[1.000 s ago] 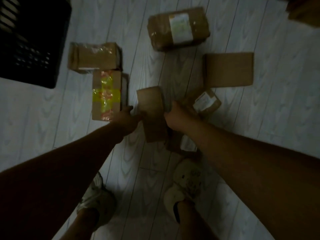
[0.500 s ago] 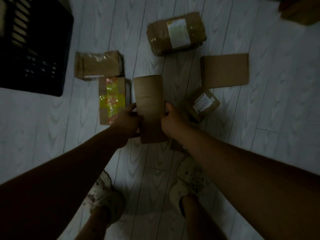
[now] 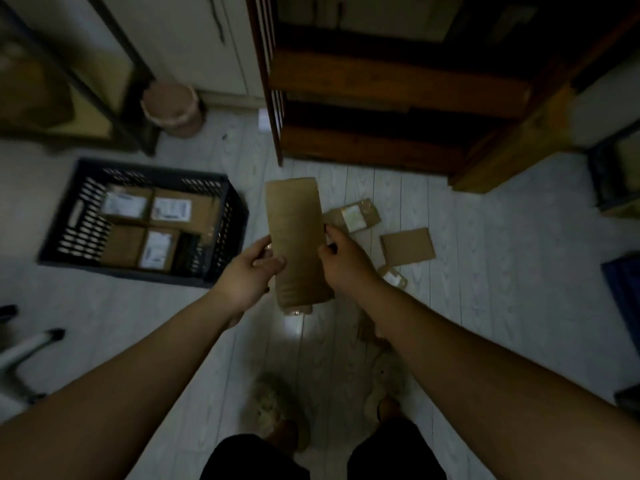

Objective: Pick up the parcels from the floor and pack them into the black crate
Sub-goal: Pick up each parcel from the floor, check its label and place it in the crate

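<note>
I hold a long plain brown parcel upright-lengthwise in the air above the floor. My left hand grips its left edge, thumb on the front. My right hand grips its right edge. The black slatted crate stands on the floor to the left, and several labelled brown parcels lie packed inside it. On the floor behind and right of my hands lie a labelled parcel, a flat brown parcel and a small labelled parcel, partly hidden by my right wrist.
A dark wooden shelf unit stands straight ahead. A round pinkish bin sits by the wall at the back left. A metal-framed rack stands at the far left. A chair leg pokes in at the left edge. My slippered feet stand below.
The parcel has risen off the floor in both hands. The view has lifted from the floor up toward the crate and shelf, and the picture is brighter.
</note>
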